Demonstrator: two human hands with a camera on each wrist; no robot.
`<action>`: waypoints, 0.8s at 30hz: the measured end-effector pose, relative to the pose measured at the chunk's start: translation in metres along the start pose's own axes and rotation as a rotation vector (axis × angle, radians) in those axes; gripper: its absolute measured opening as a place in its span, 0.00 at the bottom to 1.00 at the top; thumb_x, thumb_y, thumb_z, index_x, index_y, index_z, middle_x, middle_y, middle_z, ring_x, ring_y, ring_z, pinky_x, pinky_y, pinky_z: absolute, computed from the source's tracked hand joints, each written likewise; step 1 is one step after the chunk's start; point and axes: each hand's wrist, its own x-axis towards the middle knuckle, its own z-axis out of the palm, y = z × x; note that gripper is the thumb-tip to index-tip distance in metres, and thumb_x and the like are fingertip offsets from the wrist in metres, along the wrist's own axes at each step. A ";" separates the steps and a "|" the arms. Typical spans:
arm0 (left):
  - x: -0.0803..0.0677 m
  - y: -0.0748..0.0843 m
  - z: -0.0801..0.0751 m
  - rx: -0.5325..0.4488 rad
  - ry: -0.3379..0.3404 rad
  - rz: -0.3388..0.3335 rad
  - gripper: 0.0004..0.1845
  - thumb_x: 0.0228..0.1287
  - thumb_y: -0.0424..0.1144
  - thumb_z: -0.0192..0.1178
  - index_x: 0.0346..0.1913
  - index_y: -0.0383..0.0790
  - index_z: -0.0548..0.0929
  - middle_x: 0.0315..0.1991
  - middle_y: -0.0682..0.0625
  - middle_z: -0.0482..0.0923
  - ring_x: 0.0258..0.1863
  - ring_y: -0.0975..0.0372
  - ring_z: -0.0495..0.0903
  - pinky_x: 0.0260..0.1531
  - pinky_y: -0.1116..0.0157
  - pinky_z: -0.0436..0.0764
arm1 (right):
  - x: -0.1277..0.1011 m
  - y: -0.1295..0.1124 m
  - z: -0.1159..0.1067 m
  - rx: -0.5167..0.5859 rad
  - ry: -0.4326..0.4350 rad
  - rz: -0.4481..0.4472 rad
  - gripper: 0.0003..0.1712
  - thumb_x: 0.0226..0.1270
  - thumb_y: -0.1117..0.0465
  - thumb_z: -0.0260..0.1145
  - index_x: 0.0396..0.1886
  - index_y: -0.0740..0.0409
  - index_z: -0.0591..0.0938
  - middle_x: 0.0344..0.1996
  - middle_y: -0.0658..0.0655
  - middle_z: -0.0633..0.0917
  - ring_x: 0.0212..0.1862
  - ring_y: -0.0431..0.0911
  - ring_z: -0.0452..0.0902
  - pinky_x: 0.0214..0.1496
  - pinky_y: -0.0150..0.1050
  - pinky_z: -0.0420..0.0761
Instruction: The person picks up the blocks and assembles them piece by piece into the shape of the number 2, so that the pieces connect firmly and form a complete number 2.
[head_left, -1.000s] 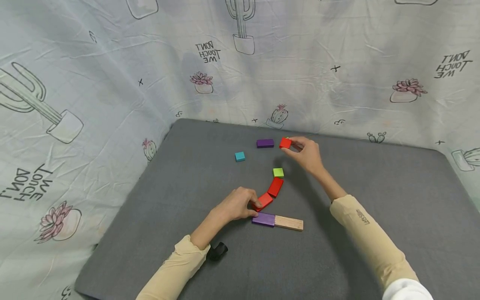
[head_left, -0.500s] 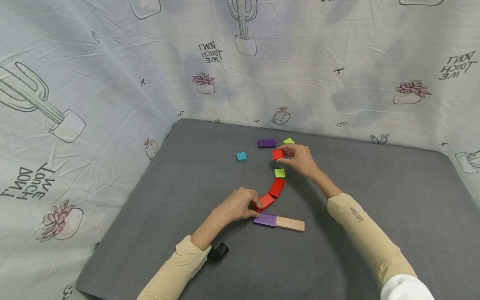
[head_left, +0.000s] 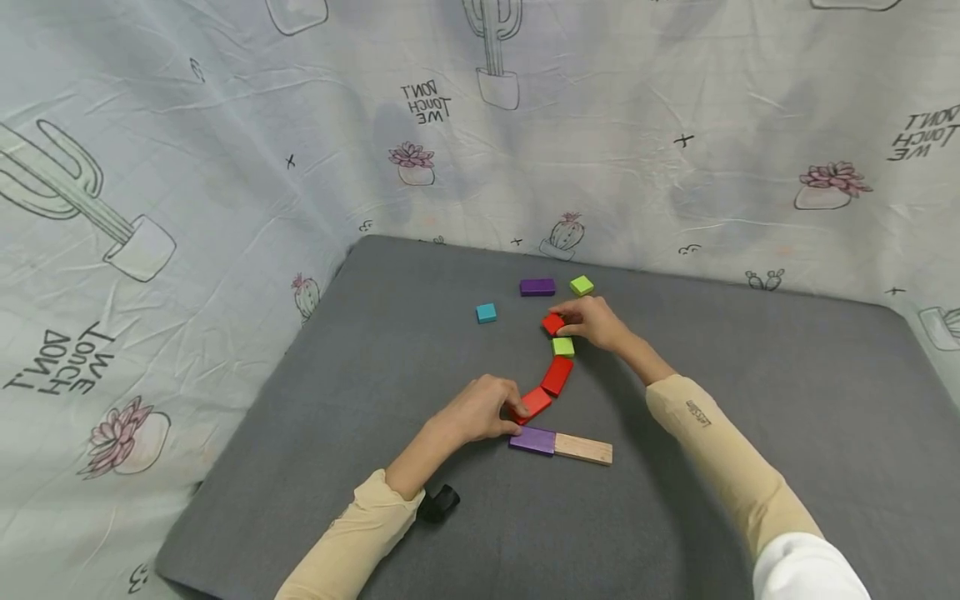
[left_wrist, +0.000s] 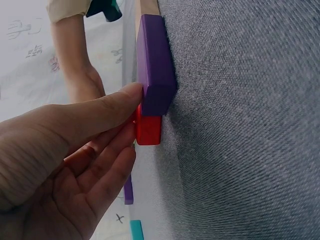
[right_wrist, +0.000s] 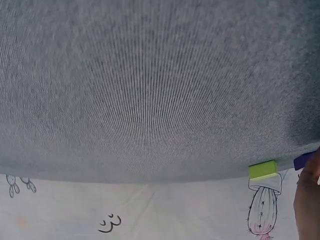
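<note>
My right hand (head_left: 597, 323) pinches a small red block (head_left: 552, 323) between thumb and fingers, right at the far side of a lime-green block (head_left: 563, 347). From there a curved row runs toward me: a red block (head_left: 557, 376), then another red block (head_left: 536, 403). My left hand (head_left: 480, 410) rests its fingers at the near end of that last one, with its thumb on a purple block (head_left: 533, 441). In the left wrist view the thumb tip touches the purple block (left_wrist: 157, 65). A plain wooden block (head_left: 583, 449) lies end to end with the purple one.
Farther back on the grey table (head_left: 750, 375) lie a purple block (head_left: 537, 287), a lime-green block (head_left: 582, 286) and a blue block (head_left: 487, 313). A black object (head_left: 439, 504) is by the left wrist. A patterned sheet (head_left: 637, 125) hangs behind the table.
My right hand has brought the red block from the back of the table toward me and left, down to the lime-green block at the row's end. The left hand stays in place.
</note>
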 end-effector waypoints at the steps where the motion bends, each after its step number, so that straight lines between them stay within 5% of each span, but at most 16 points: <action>1: 0.000 0.000 0.000 0.000 0.000 -0.001 0.12 0.50 0.36 0.74 0.40 0.42 0.90 0.35 0.56 0.82 0.37 0.66 0.79 0.43 0.68 0.78 | 0.001 0.000 0.000 -0.017 -0.013 -0.006 0.25 0.57 0.67 0.71 0.55 0.69 0.80 0.49 0.67 0.83 0.47 0.57 0.82 0.48 0.51 0.79; 8: -0.001 -0.001 0.000 -0.012 0.014 0.024 0.11 0.50 0.35 0.74 0.39 0.41 0.90 0.34 0.55 0.82 0.37 0.65 0.80 0.42 0.68 0.78 | 0.005 0.002 -0.001 -0.029 -0.086 -0.023 0.24 0.61 0.69 0.68 0.58 0.68 0.78 0.54 0.66 0.80 0.50 0.55 0.80 0.50 0.50 0.78; 16: 0.000 0.000 -0.002 -0.008 0.012 0.031 0.11 0.50 0.36 0.74 0.39 0.40 0.90 0.35 0.54 0.82 0.38 0.64 0.80 0.43 0.66 0.79 | 0.008 0.007 -0.002 -0.017 -0.119 -0.054 0.24 0.59 0.71 0.68 0.57 0.67 0.79 0.52 0.67 0.81 0.25 0.43 0.63 0.33 0.37 0.66; 24: 0.000 0.000 0.000 0.004 0.011 0.024 0.11 0.50 0.36 0.74 0.39 0.41 0.90 0.35 0.54 0.82 0.38 0.64 0.80 0.43 0.66 0.79 | 0.008 0.008 -0.002 -0.012 -0.143 -0.077 0.24 0.59 0.71 0.68 0.57 0.68 0.79 0.51 0.68 0.81 0.28 0.46 0.70 0.32 0.38 0.68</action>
